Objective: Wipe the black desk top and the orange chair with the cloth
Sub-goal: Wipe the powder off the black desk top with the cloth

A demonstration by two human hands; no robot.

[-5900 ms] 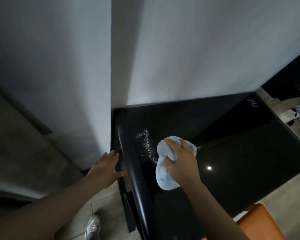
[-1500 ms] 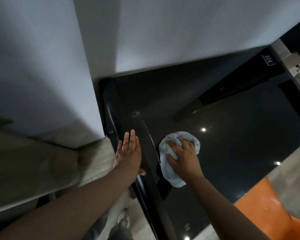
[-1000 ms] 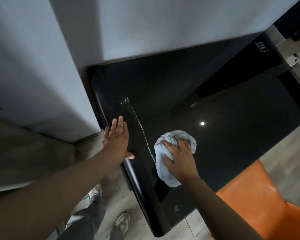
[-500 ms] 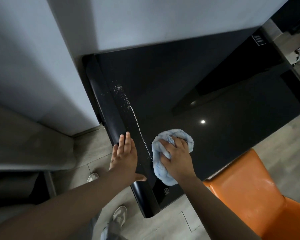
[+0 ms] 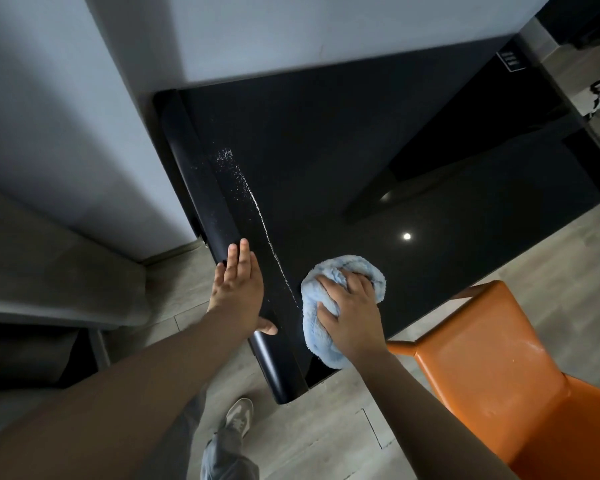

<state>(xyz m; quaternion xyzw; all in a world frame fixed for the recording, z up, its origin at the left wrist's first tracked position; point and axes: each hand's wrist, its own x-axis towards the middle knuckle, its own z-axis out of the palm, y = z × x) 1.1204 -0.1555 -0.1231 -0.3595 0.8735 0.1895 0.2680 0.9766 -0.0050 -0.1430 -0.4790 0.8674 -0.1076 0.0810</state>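
While the right hand (image 5: 352,317) presses the light blue cloth (image 5: 373,276) onto the black counter (image 5: 326,150), its fingers (image 5: 326,282) are curled into the bunched fabric, grasping it close to the counter's near corner. Just left of those fingers runs a thin white line of crumbs (image 5: 260,216), ending in a scatter farther away. Left of that line, the left hand (image 5: 238,296) lies flat on the counter's rounded edge, fingers straight and released. Right of the grasping fingers, off the counter, stands the orange chair (image 5: 492,358).

Right hand (image 5: 352,317) atop cloth (image 5: 313,336) on desk (image 5: 361,150)
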